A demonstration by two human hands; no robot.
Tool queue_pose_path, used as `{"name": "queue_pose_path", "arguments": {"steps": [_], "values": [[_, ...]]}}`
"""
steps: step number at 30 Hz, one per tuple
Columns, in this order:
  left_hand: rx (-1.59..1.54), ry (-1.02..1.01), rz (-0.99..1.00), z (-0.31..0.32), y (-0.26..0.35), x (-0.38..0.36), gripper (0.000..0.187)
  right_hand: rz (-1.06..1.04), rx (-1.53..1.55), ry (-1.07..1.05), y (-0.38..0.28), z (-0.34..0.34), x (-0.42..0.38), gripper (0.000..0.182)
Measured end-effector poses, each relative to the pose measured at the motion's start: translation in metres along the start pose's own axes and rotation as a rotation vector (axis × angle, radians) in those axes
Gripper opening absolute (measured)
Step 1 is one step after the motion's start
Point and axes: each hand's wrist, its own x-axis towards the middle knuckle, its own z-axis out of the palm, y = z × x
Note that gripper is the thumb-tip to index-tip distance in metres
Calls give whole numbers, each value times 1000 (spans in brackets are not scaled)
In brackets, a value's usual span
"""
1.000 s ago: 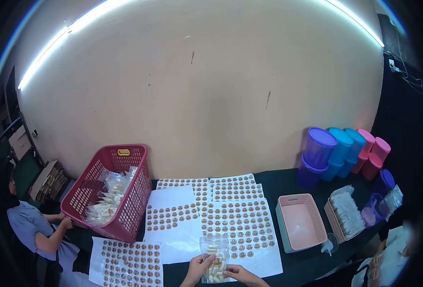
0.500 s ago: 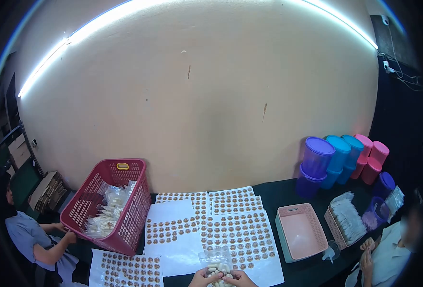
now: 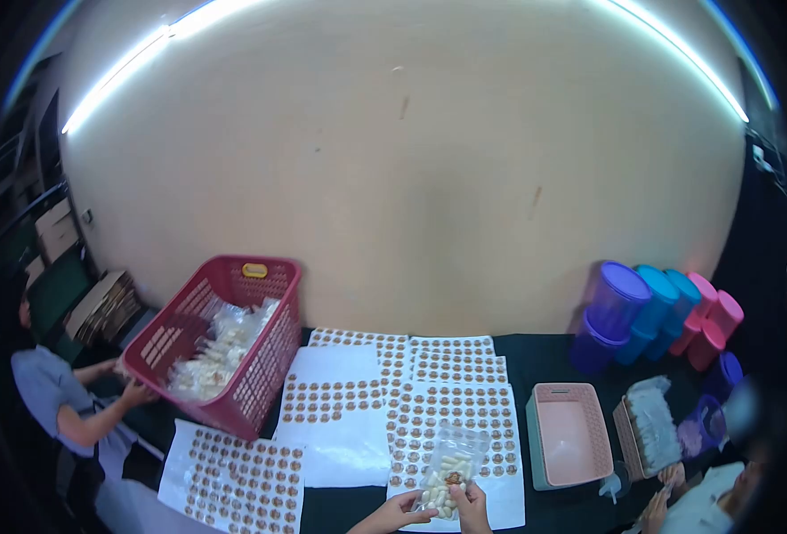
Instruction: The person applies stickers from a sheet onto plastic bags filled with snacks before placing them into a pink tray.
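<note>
A clear zip bag (image 3: 451,463) of white, capsule-shaped pieces is held between my two hands, above a sticker sheet. A small round brown sticker (image 3: 454,478) shows on the front of the bag. My left hand (image 3: 398,513) is closed on the bag's lower left edge. With its thumb close under the sticker, my right hand (image 3: 472,509) grips the lower right side. Beneath and around the bag lie white sheets (image 3: 344,458) bearing rows of matching round stickers; some rows are partly used.
At left, a person (image 3: 86,418) touches a maroon basket (image 3: 264,405) of filled bags. Right of the sheets are a pink tray (image 3: 576,436), a small basket (image 3: 629,427) of clear bags and stacked purple, blue and pink canisters (image 3: 620,289). Another person's hands (image 3: 660,498) are at lower right.
My view has shifted. The bag is higher in view and tilted, with the brown sticker now plainly visible on its front. The right-hand person's hands are now closer to the small basket.
</note>
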Motion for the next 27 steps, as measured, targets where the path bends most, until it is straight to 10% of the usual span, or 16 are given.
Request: {"name": "queue_pose_path", "arguments": {"steps": [6, 27], "values": [[89, -167, -91, -3, 16, -10, 44, 121, 3, 53, 0, 0, -9, 33], [-55, 190, 17, -58, -1, -26, 39, 190, -90, -286, -3, 25, -9, 22]]}}
